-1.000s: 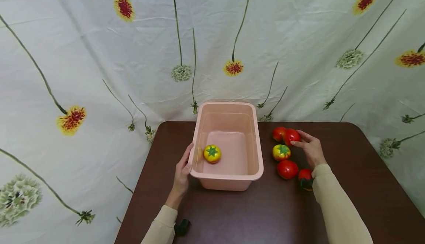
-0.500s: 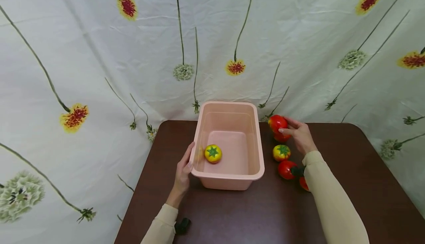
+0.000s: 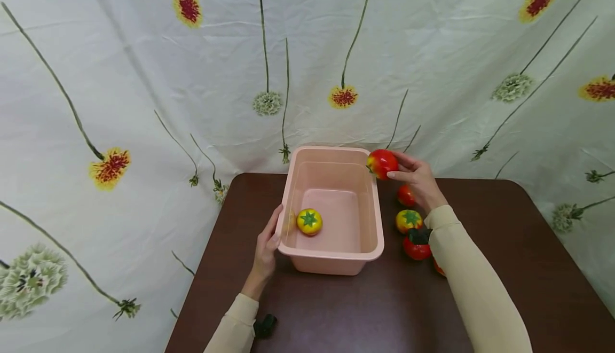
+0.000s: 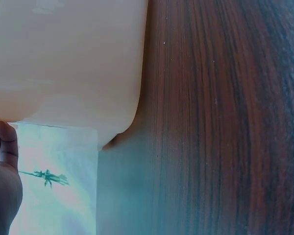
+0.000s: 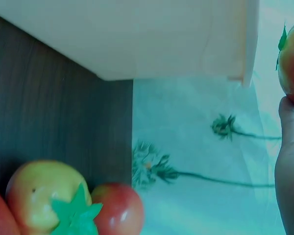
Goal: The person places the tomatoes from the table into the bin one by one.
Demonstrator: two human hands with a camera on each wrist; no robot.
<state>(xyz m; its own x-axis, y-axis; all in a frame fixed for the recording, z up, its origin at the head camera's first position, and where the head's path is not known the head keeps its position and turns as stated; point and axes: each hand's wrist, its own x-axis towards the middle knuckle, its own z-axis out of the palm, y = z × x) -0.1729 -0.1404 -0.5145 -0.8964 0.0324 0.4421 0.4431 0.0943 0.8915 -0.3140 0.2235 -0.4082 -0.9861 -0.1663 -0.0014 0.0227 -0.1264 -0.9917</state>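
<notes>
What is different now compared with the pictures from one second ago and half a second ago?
The right hand took hold of a red tomato on the table, lifted it and carried it left to the far right corner of the pink tub. The left hand stayed on the tub's left wall, and the yellow tomato stayed inside.

Tub (image 3: 293, 193) at worktop (image 3: 336, 310) centre, toward far edge. One tomato (image 3: 309, 221) in tub, near-left. Left hand (image 3: 266, 246) against tub's left wall. Right hand (image 3: 418, 179) holds raised tomato (image 3: 381, 163) over tub's far-right corner. Loose tomatoes (image 3: 410, 220) on worktop right of tub. Cloth backdrop (image 3: 144, 75) behind.
</notes>
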